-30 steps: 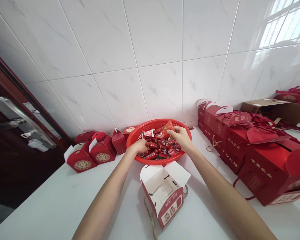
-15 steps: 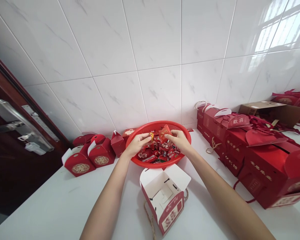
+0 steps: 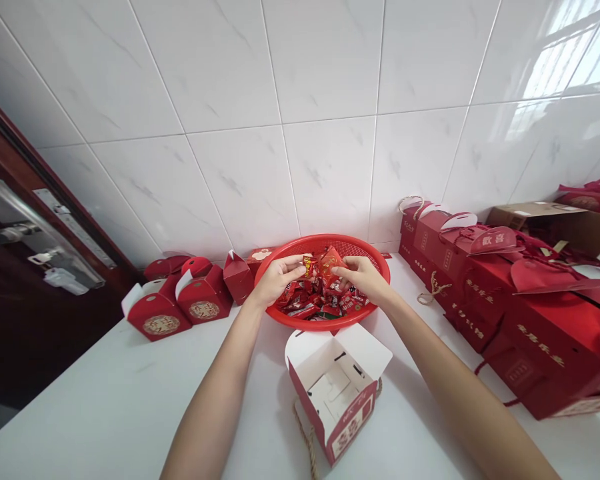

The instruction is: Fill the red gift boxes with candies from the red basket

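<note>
Both my hands are over a red plastic basket (image 3: 325, 325) filled with wrapped candies (image 3: 305, 303). Between the thumb and fingers of my left hand (image 3: 276, 279) is a small yellow-and-red wrapped candy (image 3: 308, 266). My right hand (image 3: 364, 277) pinches a flat red packet with gold print (image 3: 331, 261); its contents cannot be seen. In front of the basket stands a red-and-white gift box (image 3: 347, 437) with its flaps spread and rope handles at its sides. Its white inside shows dark slots and nothing in it.
Small red boxes (image 3: 205, 293) stand left of the basket, by the wall. Larger red gift boxes (image 3: 485, 280) line the right side, with an open brown carton (image 3: 545, 213) behind them. A door with a metal handle (image 3: 10, 207) is at far left.
The view has shifted slightly, so the boxes and basket appear a little moved. My hands stay over the basket with the candy and the red packet still in their fingers.
</note>
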`<state>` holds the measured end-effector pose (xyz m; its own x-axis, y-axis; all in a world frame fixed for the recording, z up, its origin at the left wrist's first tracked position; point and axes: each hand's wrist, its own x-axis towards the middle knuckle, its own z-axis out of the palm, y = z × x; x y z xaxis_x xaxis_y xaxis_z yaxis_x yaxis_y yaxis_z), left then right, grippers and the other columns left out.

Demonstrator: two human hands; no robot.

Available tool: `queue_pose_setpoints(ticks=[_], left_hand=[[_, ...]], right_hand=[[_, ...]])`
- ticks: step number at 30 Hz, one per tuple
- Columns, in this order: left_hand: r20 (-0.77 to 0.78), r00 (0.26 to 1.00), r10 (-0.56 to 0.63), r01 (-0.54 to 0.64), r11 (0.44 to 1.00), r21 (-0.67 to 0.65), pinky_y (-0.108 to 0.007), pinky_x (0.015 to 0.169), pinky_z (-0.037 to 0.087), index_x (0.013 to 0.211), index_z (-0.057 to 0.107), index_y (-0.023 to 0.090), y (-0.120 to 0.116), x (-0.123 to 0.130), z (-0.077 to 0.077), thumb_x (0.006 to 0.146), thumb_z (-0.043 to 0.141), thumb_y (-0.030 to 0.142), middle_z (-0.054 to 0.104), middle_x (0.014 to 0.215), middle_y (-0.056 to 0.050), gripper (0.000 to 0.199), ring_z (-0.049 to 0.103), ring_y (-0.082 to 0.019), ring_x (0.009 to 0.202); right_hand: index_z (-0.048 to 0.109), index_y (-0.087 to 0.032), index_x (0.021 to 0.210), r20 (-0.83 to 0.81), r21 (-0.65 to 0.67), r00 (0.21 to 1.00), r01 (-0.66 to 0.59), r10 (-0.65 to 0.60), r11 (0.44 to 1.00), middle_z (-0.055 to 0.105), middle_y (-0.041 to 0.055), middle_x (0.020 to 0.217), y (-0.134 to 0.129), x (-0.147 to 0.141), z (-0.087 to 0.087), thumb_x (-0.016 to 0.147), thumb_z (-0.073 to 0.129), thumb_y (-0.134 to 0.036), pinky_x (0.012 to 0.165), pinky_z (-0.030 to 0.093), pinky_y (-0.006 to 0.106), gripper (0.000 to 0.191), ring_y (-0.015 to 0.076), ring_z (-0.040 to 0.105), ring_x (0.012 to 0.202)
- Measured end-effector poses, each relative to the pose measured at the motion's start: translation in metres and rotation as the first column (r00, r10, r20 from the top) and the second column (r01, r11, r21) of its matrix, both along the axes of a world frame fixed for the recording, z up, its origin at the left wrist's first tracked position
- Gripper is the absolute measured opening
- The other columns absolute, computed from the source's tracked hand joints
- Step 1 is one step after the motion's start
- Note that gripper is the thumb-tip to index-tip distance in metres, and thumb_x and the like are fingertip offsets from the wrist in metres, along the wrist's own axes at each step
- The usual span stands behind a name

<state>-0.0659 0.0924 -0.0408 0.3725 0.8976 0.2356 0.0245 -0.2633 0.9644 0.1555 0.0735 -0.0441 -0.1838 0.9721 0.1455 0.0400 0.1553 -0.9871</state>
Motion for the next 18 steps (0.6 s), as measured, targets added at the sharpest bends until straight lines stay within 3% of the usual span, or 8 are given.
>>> queue_pose_setpoints(ticks=[4,9,12,18], left_hand=[[0.029,0.997,0.073,-0.072,0.997,-0.021,-0.036,0.089,0.056,0.114,0.073,0.018,0.0017,0.0002,-0.0015,0.071,0.084,0.038,0.076,0.086,-0.002,0.049,0.072,-0.02,0.084],[0.173,0.966,0.194,-0.174,0.977,-0.123,-0.034,0.082,0.059,0.097,0.068,0.018,0.0016,0.0015,0.0,0.069,0.083,0.036,0.074,0.085,-0.001,0.037,0.073,-0.019,0.078],[0.148,0.973,0.176,-0.155,0.978,-0.139,-0.034,0.083,0.059,0.1,0.066,0.017,0.0003,0.0014,0.0006,0.069,0.084,0.032,0.073,0.087,-0.001,0.039,0.074,-0.018,0.079],[0.035,0.994,0.102,-0.101,0.994,-0.042,-0.041,0.095,0.056,0.114,0.068,0.017,-0.0022,0.0014,-0.001,0.068,0.086,0.031,0.075,0.101,-0.006,0.051,0.073,-0.023,0.095]], right_hand=[[0.067,-0.015,0.077,0.018,0.008,1.0,0.001,-0.001,1.0,0.064,-0.0007,0.065,0.0006,0.0007,-0.0012,0.079,0.071,-0.025,0.052,0.046,0.023,0.011,0.0119,0.06,0.052],[0.067,-0.015,0.079,0.004,0.024,1.0,0.007,-0.007,1.0,0.064,0.0001,0.066,0.0025,0.0014,-0.0039,0.081,0.068,-0.027,0.052,0.048,0.024,0.013,0.012,0.059,0.051],[0.067,-0.015,0.081,0.012,0.027,1.0,0.002,-0.003,1.0,0.064,0.0003,0.067,0.0022,0.0014,-0.0042,0.081,0.068,-0.027,0.053,0.048,0.025,0.013,0.0125,0.059,0.052],[0.067,-0.015,0.077,0.067,0.022,0.998,-0.018,0.017,1.0,0.065,-0.0005,0.064,-0.0013,0.0016,-0.0017,0.08,0.068,-0.028,0.052,0.046,0.023,0.013,0.0134,0.061,0.054]])
